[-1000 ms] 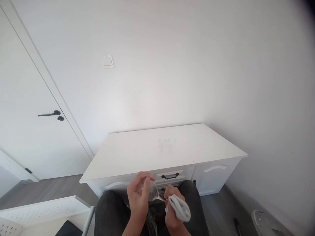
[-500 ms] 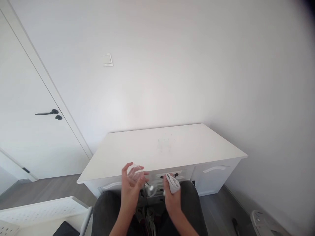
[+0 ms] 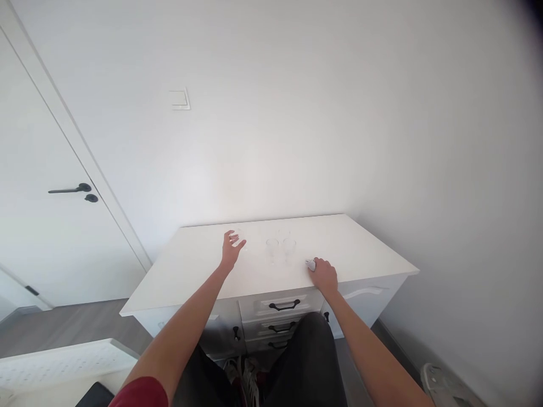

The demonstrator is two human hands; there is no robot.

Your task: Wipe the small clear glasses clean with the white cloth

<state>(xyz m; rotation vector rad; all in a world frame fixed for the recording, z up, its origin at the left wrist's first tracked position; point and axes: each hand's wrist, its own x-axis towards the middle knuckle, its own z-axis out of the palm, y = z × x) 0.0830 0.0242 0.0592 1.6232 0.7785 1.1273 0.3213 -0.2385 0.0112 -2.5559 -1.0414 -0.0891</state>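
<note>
My left hand (image 3: 231,249) reaches over the left half of the white cabinet top (image 3: 203,271). Its fingers curve round a clear glass (image 3: 241,236), which is faint against the white. A folded light-grey cloth (image 3: 311,264) is gripped in my right hand (image 3: 324,275), which rests at the front part of the top. Between the hands stand two clear stemmed glasses, a left one (image 3: 272,249) and a right one (image 3: 289,247). Behind them the faint outline of another clear glass shows.
Drawers with black handles (image 3: 284,305) face my knees below the top. The wall (image 3: 271,141) rises right behind the cabinet. A white perforated panel (image 3: 63,364) stands at lower left, a white appliance (image 3: 445,387) at lower right. A door (image 3: 46,237) is on the left.
My left hand has carried the clear glass from above my lap forward onto the cabinet top. My right hand, with the cloth, has moved forward and right to the cabinet top.
</note>
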